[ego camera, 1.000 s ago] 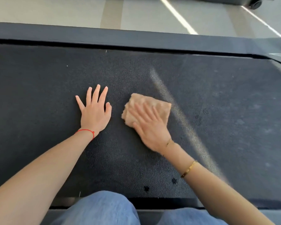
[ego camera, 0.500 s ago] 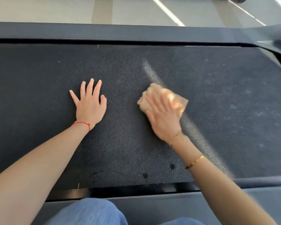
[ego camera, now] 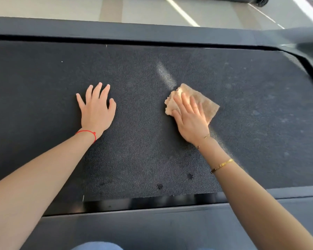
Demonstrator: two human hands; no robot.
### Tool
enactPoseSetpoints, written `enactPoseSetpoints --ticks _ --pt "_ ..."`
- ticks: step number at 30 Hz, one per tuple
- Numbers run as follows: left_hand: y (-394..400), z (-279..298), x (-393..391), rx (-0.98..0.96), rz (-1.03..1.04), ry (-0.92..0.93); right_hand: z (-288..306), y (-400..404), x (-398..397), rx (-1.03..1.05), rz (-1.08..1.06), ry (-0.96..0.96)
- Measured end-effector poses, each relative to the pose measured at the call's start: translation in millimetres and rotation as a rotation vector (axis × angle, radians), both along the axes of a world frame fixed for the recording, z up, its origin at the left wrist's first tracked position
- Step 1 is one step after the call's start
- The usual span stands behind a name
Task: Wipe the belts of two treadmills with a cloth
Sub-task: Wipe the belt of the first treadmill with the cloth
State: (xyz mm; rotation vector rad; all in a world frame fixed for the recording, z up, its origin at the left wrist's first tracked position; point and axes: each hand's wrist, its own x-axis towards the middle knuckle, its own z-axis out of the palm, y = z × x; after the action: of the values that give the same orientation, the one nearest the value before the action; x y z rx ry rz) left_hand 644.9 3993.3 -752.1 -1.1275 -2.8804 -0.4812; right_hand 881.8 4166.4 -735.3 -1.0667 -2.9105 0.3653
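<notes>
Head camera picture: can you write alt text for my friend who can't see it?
A right hand presses a tan cloth flat on a dark treadmill belt. The left hand rests flat on the belt beside it, fingers spread.

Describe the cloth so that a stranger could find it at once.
The dark belt fills the view. Right of its middle, the right hand presses flat on a small folded cloth. It is the only tan, fuzzy thing there.
</notes>
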Motion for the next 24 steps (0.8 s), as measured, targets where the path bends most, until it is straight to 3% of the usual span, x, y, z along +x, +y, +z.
enactPoseSetpoints --ticks 8,12,15,21,24 --pt "-14 -7 -3 -0.022 -0.084 -0.005 -3 -123 -7 -0.017 0.436 0.013" --pt "-42 -11 1 -0.04 -0.149 -0.002 -9 -161 10 0.043 0.549 -0.004" --pt "-62 -11 15 -0.034 -0.132 -0.011 -6 -157 30 0.038 0.483 0.0" --pt "-89 -8 50 -0.041 -0.106 0.009 0 -124 88 0.042 0.118 -0.073" --pt "-91 -8 55 -0.054 -0.097 0.021 3 -139 73 0.006 0.116 -0.063"
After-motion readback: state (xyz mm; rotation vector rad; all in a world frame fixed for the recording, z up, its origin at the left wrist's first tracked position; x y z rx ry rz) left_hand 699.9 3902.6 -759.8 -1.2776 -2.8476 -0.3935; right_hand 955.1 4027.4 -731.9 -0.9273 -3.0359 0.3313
